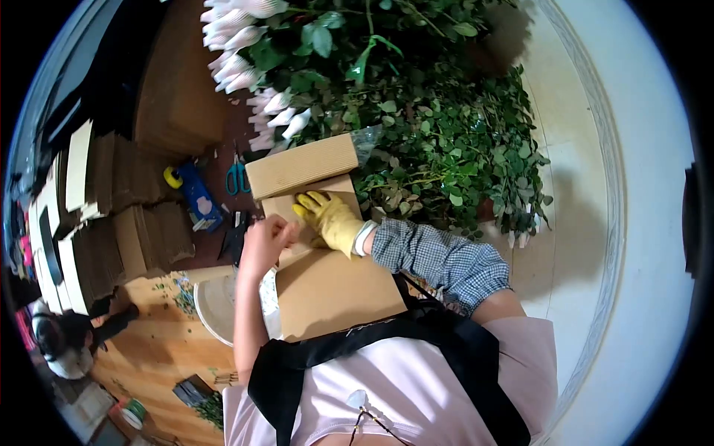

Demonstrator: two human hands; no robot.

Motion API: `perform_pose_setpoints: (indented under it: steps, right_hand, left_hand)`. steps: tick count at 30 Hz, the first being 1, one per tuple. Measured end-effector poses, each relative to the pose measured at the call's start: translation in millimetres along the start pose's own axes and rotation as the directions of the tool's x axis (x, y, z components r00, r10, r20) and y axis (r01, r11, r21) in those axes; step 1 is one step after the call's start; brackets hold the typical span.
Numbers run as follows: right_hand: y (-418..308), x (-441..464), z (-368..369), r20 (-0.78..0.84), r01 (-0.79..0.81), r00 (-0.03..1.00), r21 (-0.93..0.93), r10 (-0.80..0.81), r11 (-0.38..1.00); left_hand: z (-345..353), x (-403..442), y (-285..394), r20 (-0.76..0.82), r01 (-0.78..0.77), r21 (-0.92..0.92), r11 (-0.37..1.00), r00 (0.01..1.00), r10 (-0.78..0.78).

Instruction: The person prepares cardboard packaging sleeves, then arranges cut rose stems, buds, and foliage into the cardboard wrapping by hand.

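Observation:
An unfolded brown cardboard piece [338, 290] lies in front of my body, with a raised ridged flap [303, 165] at its far end. My right hand [332, 221], in a yellow glove, presses on its middle section with fingers spread. At the cardboard's left edge is my bare left hand [269, 239], its fingers curled in; whatever they may hold is hidden. Beyond the flap lie white-wrapped flower heads [239, 37], their leafy green stems [446, 141] stretching to the right.
Teal-handled scissors [238, 177], a blue box [199, 197] and a black object [236, 236] lie left of the cardboard. Stacks of folded cardboard [123, 238] stand farther left. A person [67, 338] is at the lower left. A pale wall [632, 186] runs along the right.

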State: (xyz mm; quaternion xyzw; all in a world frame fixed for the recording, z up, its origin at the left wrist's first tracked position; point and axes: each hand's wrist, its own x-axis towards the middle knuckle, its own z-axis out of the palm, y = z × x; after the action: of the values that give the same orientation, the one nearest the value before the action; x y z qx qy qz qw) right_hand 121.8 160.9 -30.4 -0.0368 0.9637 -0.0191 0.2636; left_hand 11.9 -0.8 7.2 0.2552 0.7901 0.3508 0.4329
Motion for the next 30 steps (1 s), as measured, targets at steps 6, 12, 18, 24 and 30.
perform_pose_setpoints:
  steps: [6,12,18,24,30]
  right_hand:
    - [0,6,34,-0.150,0.009,0.989,0.110,0.008,0.994]
    - [0,5,28,-0.139,0.010,0.990,0.127,0.008,0.992]
    - [4,11,42,-0.308,0.048,0.951,0.179,0.010,0.983]
    - [81,-86,25,-0.452,0.250,0.809,0.843,0.375,0.477]
    - [94,-131,134,-0.411,-0.450,0.643,0.479,0.646,0.753]
  left_hand:
    - [29,-55,20,0.769,-0.159,0.018,0.987,0.633,0.088]
    - [43,-70,45,0.290,-0.160,0.287,0.945,0.954,0.074]
    - [52,-3,2,0.047,-0.234,0.768,0.597,0.949,0.312]
    - [63,-1,7,0.044,-0.170,0.837,0.520,0.969,0.245]
    - [67,-2,8,0.014,-0.145,0.847,0.511,0.968,0.250]
